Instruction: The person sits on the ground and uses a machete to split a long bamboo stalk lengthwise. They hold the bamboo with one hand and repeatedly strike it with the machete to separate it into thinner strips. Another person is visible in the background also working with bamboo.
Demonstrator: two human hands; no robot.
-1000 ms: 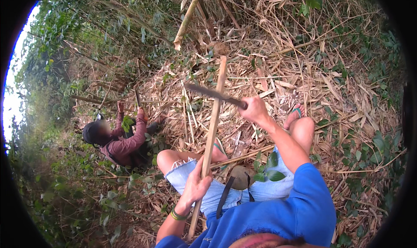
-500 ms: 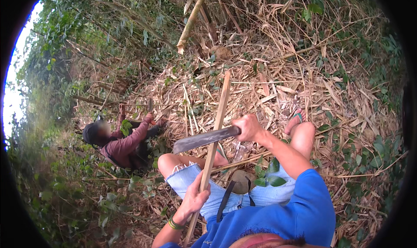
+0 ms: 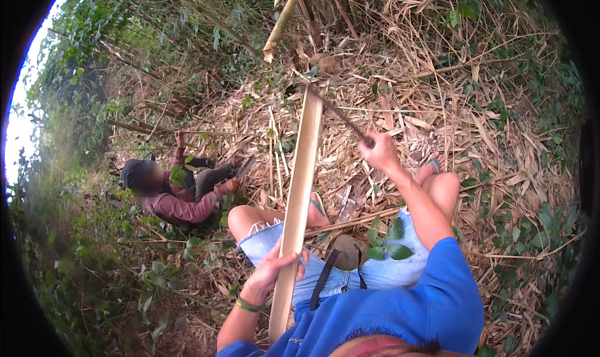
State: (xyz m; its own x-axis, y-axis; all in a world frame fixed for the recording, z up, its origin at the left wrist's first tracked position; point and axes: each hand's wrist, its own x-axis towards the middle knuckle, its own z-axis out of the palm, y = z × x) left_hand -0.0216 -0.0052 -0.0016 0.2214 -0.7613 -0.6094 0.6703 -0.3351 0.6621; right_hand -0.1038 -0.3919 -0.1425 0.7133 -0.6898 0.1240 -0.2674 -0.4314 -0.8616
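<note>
I sit on dry leaf litter in denim shorts and a blue shirt. My left hand [image 3: 275, 272] grips a long pale split bamboo strip [image 3: 302, 182], held nearly upright between my knees. My right hand [image 3: 379, 151] is closed on the handle of a long dark blade [image 3: 340, 116]. The blade's tip meets the top end of the bamboo strip near its upper edge.
Another person [image 3: 181, 191] in a maroon top crouches to my left, working among bamboo stems with a tool. A cut bamboo culm [image 3: 282, 21] leans at the top. Dry bamboo leaves cover the ground; green shrubs lie left and right. A dark strap crosses my lap.
My right hand has moved the blade from across the middle of the strip up to its top end. The strip now shows its wide flat face.
</note>
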